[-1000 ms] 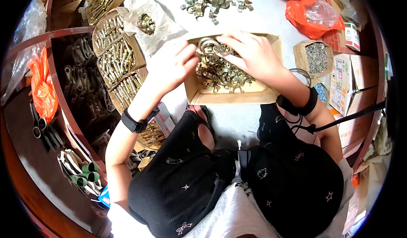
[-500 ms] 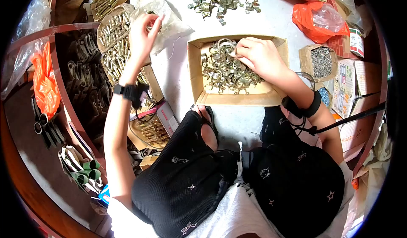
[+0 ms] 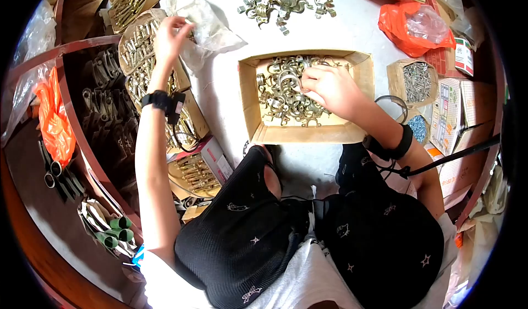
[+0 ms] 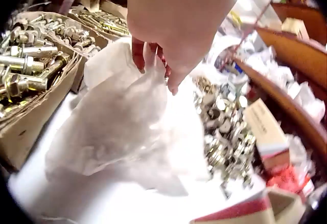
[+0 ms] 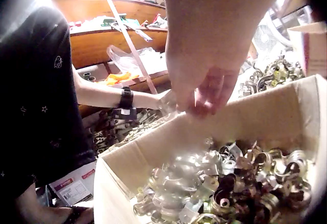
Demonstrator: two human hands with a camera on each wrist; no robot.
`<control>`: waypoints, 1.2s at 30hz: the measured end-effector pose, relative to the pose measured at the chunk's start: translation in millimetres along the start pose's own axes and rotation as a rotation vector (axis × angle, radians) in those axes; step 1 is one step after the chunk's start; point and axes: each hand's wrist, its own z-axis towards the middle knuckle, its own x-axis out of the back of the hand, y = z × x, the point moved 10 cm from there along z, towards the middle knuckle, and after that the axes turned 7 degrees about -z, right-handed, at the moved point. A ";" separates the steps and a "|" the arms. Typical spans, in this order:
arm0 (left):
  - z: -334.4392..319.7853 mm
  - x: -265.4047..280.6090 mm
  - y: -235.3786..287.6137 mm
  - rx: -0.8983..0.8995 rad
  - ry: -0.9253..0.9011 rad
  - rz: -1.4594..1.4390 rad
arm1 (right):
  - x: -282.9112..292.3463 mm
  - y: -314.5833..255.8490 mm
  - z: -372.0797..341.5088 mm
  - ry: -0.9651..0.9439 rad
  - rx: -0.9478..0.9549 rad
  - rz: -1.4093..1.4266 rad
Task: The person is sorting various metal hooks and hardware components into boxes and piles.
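Note:
My right hand (image 3: 335,92) is over a cardboard box (image 3: 305,133) of metal pipe clamps (image 5: 265,183). Its curled fingers hold a larger, curved silvery pipe clamp (image 3: 288,81), which sticks out to the left of the fingertips. In the right wrist view those fingers (image 5: 204,101) are bent down above the box's wall. My left hand (image 3: 169,40) reaches to a cloudy plastic bag (image 4: 112,116) left of the box. Thumb and fingers stand apart at the bag's mouth, the fingertips partly hidden by the plastic.
Cartons of bolts (image 3: 140,48) line the left side, beside a dark shelf of metal parts. Loose pipe clamps (image 3: 286,4) lie in a heap behind the box. To the right are an orange bag (image 3: 410,31) and a small carton of screws (image 3: 416,82).
My left hand has left the box and moved up and left to the plastic bag. My right hand stays over the box, now a little lower, with the clamp.

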 end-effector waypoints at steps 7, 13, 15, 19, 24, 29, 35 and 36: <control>-7.5 38.7 -4.0 0.305 -0.067 -0.391 | -6.7 6.9 2.5 -0.039 -0.035 0.019; -54.1 -9.0 103.2 0.333 -0.474 -0.746 | 16.5 -4.8 9.5 0.141 -0.005 0.131; -73.1 -30.0 134.2 0.318 -0.611 -0.783 | 28.9 -14.5 14.0 0.177 0.025 0.162; -99.7 -60.6 157.9 0.280 -0.771 -0.839 | 33.4 -37.1 16.6 0.123 0.108 0.047; -130.8 -81.5 158.4 0.342 -0.968 -0.875 | 27.2 -49.3 14.6 0.022 0.129 0.016; -159.5 -94.1 152.0 0.666 -0.908 -1.253 | 17.9 -50.9 16.1 -0.073 0.088 0.076; -179.0 -98.3 166.8 0.959 -0.857 -1.794 | 15.0 -56.9 10.9 -0.004 0.082 -0.014; -180.7 -98.7 167.0 0.957 -0.855 -1.794 | 14.2 -57.5 10.4 -0.003 0.083 -0.015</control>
